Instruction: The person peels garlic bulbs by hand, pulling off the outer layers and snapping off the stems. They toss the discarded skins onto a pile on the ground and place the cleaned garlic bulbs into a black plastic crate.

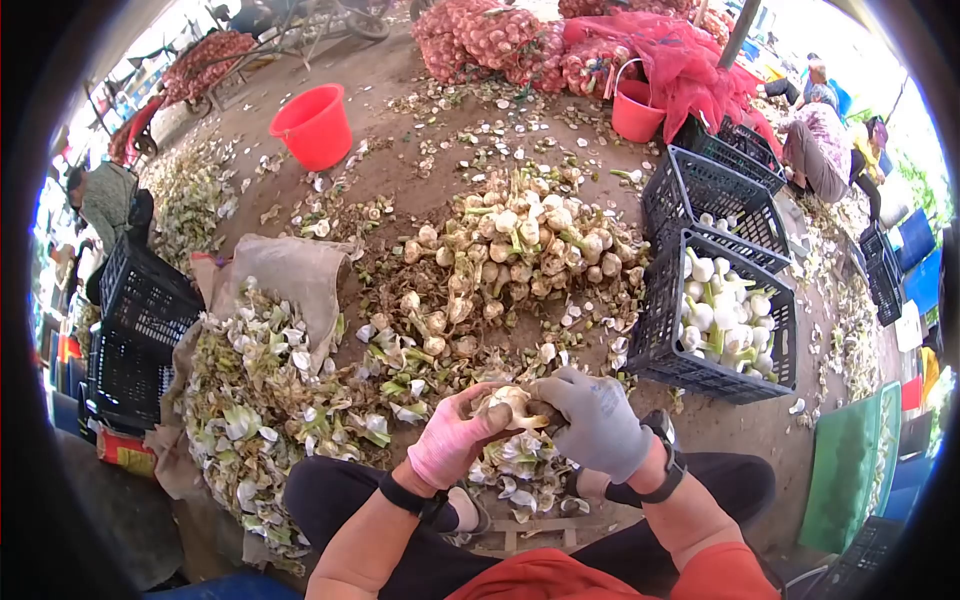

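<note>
Garlic bulb (513, 403) gripped between pink-gloved left hand (452, 438) and grey-gloved right hand (596, 420), fingers clenched around it; held above peel pile (255, 420), so scraps drop there.

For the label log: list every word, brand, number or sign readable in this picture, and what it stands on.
None can be read.
The red-and-yellow packet under the black crate at left may carry print, but it is too small and blurred to read.
The gloved left hand, right hand and garlic bulb show no lettering.
</note>
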Motion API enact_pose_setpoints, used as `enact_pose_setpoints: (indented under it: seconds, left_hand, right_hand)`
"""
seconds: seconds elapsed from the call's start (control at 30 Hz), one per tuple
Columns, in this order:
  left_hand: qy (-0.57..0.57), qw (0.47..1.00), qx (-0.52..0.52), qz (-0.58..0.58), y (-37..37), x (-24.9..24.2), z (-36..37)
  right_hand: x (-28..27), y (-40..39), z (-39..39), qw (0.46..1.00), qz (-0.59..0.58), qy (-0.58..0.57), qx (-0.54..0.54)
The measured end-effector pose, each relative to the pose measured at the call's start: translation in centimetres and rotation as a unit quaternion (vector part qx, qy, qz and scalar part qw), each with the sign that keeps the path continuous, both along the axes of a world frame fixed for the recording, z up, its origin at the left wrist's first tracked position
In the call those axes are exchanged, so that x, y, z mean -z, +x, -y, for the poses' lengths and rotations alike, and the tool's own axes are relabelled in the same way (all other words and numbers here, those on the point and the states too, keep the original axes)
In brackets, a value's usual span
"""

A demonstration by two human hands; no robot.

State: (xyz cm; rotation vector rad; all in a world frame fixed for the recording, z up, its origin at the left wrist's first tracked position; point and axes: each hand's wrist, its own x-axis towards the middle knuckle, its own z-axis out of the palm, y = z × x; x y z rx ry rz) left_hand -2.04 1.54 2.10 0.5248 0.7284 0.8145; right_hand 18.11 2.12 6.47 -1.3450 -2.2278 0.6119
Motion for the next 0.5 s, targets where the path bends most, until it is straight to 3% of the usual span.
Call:
enact_pose_setpoints:
  seconds: [0.2,0.3,0.37,0.5]
  left_hand:
    - [-0.014,0.999,0.048,-0.010,0.1,0.0,-0.4]
    - [-0.022,0.994,0.105,0.022,0.2,0.4,-0.4]
    - [-0.010,0.988,0.142,0.057,0.5,0.1,-0.3]
    - [0.053,0.995,0.074,-0.035,-0.1,-0.1,-0.5]
  right_hand:
    - [0.1,-0.3,-0.2,0.999,0.051,0.009,0.016]
    - [3.2,0.8,-1.6,1.000,-0.018,-0.023,0.006]
    - [7.5,2.0,-3.3,0.987,0.026,-0.059,0.148]
    - [9.4,2.6,-1.3,0.965,-0.030,-0.198,0.171]
